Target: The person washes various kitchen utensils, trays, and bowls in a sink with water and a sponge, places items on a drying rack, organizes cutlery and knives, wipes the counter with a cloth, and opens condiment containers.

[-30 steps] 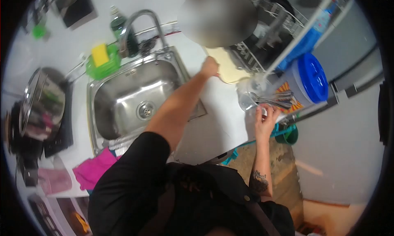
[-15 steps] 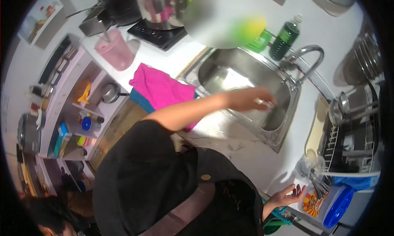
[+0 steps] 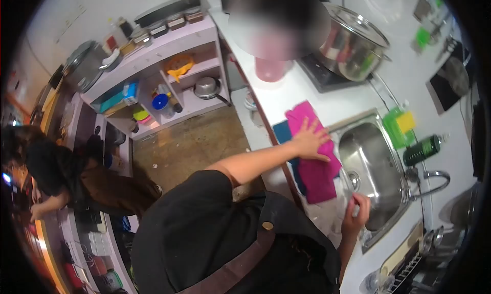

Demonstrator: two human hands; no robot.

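Observation:
My left hand point(image 3: 311, 140) lies flat on a bright pink cloth point(image 3: 318, 179), fingers spread. The cloth rests on the counter at the sink's left edge. A dark teal cloth point(image 3: 282, 134) shows from under its left side. My right hand point(image 3: 355, 212) is raised near the front edge of the steel sink point(image 3: 369, 161). Its fingers are loosely bent, with a gap to the thumb, and I see nothing held in it. The faucet point(image 3: 434, 184) stands at the sink's far side.
A large lidded steel pot point(image 3: 353, 43) sits on a black cooktop point(image 3: 330, 74), beside a pink pitcher point(image 3: 271, 69). Behind the sink are a green container point(image 3: 398, 128) and a dark green bottle point(image 3: 422, 151). A dish rack point(image 3: 404, 268) stands lower right. Another person point(image 3: 61, 166) works at far left.
My left hand has moved from over the sink onto the pink cloth and spread its fingers. My right hand has come up from the lower right to the sink's edge. The view has turned left.

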